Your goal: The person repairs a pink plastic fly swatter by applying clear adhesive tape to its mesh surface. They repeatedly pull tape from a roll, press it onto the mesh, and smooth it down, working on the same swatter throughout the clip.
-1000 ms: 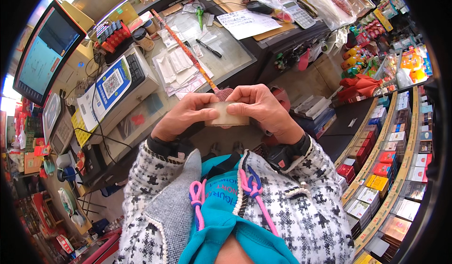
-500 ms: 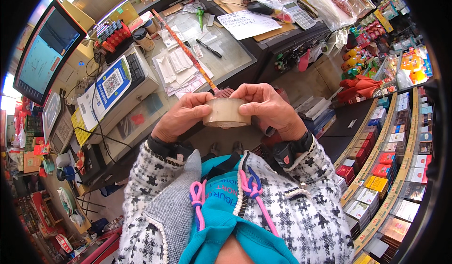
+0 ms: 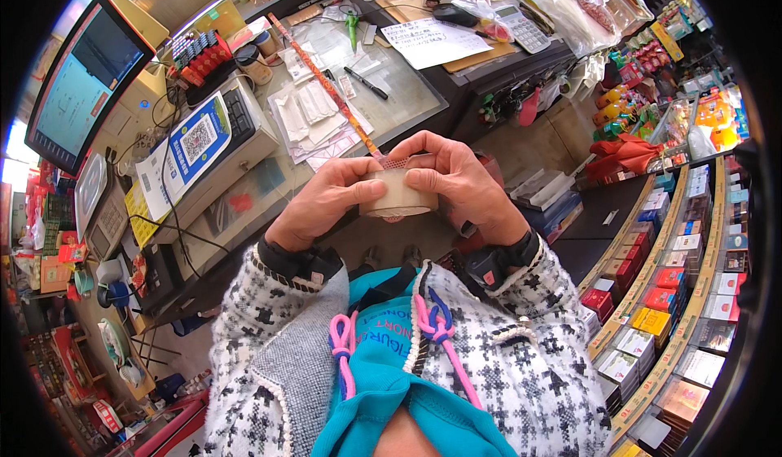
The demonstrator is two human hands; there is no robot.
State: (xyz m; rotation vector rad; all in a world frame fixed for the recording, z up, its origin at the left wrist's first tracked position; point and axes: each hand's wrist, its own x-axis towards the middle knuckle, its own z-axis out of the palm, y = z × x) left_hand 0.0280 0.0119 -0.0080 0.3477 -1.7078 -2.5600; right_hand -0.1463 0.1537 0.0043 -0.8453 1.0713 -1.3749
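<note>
"Head view: where is the tape sitting?"

"It's sitting between the two hands, in front of the body, just short of the desk."

"And the grip?"

"Both hands are closing on it. The left hand is pinching one end between thumb and fingers; the right hand is pressing a thumb on the other, its fingers curling over the top. Whether a loose end is lifting, I cannot tell."

"What could be going wrong from here?"

"Slipping, I'd judge: only thumbs and fingertips are bearing the roll, so a loosening pinch could be dropping it to the floor. The swatter is lying close behind, so its pink mesh could be snagging; whether they are touching isn't showing."

"How is the tape looking?"

"Pale cream, smooth and wide, its lower rim curving towards the body. The fingers are hiding much of its upper side."
</note>
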